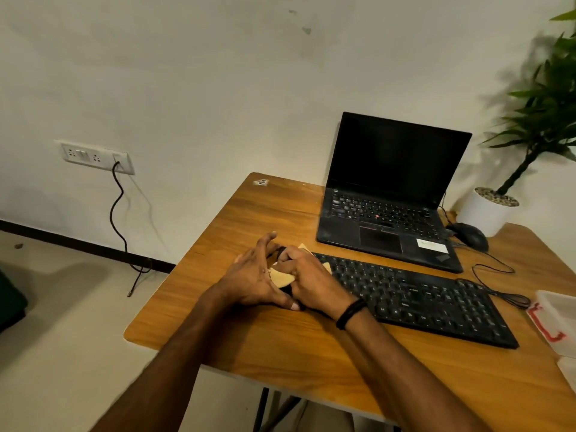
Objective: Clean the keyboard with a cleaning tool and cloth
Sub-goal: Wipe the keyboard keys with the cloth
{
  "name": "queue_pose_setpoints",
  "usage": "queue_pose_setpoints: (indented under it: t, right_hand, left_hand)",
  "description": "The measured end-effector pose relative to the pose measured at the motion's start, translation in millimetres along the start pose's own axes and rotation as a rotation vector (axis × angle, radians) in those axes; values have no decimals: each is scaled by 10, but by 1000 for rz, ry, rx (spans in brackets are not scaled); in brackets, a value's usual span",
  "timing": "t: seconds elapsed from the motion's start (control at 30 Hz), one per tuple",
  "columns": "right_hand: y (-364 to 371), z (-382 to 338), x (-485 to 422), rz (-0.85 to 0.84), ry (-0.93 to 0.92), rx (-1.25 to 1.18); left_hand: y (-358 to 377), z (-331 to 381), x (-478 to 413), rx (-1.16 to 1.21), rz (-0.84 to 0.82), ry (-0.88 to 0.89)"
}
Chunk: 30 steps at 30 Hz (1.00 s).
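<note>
The keyboard (420,297) lies on the bench (280,347) in front of the laptop (389,194). Both hands are at its left end. The right hand (308,275) has its fingers curled on the tan cloth (282,277), pressing it on the first keys. The left hand (252,275) is just beside, fingers spread and mostly straight, prob. steadying the corner. Advice: keep the cloth folded flat, wipe row by row w/ light pressure, and hold the keyboard so it does not slide.
</note>
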State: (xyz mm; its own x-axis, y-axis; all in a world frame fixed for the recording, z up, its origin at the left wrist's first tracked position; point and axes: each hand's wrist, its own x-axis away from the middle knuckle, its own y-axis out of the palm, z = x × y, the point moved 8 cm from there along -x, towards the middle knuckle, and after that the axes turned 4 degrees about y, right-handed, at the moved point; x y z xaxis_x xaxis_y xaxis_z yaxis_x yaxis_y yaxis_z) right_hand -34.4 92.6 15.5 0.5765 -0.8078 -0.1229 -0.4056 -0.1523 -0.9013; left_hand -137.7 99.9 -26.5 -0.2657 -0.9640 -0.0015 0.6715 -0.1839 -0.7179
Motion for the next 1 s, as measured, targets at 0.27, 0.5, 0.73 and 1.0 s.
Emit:
queue_pose_setpoints:
  t: [0.27,0.5,0.73,1.0]
  right_hand:
    - [-42,53,421,167,42,73]
    - [-149,530,1018,323,301,-116]
    - [-125,297,1050,351,273,-128]
    - [-231,580,1338,472,480,-36]
  left_hand:
    - [13,-20,-4,-23,-13,10]
    - [25,-9,6,-27,-4,2]
    - [37,37,41,10,-30,-1]
    - [21,25,17,-6,0,-13]
